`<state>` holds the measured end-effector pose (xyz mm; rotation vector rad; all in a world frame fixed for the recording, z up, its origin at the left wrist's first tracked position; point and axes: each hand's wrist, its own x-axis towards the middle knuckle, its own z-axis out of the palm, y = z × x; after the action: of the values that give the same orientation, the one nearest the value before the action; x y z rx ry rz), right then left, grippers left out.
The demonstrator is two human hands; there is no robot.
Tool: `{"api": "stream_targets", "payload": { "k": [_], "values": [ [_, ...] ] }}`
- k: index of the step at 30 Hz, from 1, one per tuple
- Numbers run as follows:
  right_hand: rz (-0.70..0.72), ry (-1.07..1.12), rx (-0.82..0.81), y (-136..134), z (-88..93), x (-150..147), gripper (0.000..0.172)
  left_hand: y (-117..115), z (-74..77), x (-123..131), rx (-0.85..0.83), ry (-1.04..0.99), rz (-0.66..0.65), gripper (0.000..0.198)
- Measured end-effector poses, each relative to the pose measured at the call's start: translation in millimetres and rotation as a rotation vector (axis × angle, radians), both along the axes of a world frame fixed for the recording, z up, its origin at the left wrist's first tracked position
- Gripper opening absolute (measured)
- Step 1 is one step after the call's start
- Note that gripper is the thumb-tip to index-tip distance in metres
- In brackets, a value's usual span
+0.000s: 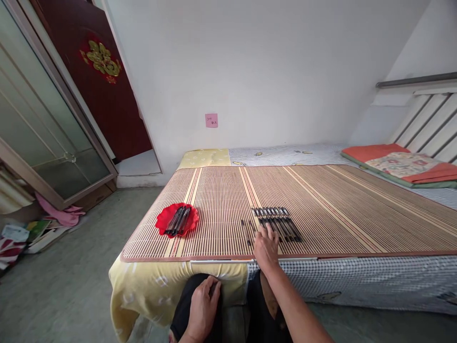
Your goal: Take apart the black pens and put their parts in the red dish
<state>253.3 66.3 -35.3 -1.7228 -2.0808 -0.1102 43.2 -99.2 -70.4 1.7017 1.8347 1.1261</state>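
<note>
My right hand (266, 247) reaches over the mat's front part, fingers slightly apart and bent down onto the left lower end of a row of dark pens (276, 220). It partly hides several of them; no pen is visibly lifted. Just left of this hand, two thin dark pens (245, 232) lie apart from the row. My left hand (204, 304) rests on my left knee with its fingers curled in, and no object shows in it. A red scalloped plate (159, 220) at the left of the mat holds several dark pens (178, 220).
A striped bamboo mat (221, 200) covers the bed, over a yellow and checked sheet (153, 281). A folded orange quilt (410, 164) lies at the far right. A pink note (211, 120) is on the wall. Left stand a glass-panelled door (53, 119) and floor clutter (66, 215).
</note>
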Motion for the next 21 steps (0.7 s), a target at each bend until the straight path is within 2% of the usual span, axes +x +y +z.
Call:
{"api": "stream_targets", "payload": {
  "k": [4,8,13,18,21],
  "values": [
    [-0.001,-0.003,-0.093,2.9,13.7,-9.7,0.030,0.1,0.1,0.4,0.006,0.009,-0.003,0.030],
    [-0.013,0.019,-0.213,13.9,21.1,-18.9,0.017,0.6,-1.9,-0.1,-0.012,0.009,0.001,0.029],
    [-0.047,0.070,-0.333,17.6,27.5,-25.8,0.020,0.7,-2.3,0.0,-0.043,-0.007,-0.010,0.028],
    [-0.032,0.164,-0.339,17.7,45.7,-22.4,0.025,0.5,0.2,1.0,-0.036,-0.032,-0.002,0.028],
    [0.050,0.271,-0.324,4.3,53.9,-23.8,0.024,0.7,2.8,0.0,-0.027,-0.113,0.010,0.033]
  ]
}}
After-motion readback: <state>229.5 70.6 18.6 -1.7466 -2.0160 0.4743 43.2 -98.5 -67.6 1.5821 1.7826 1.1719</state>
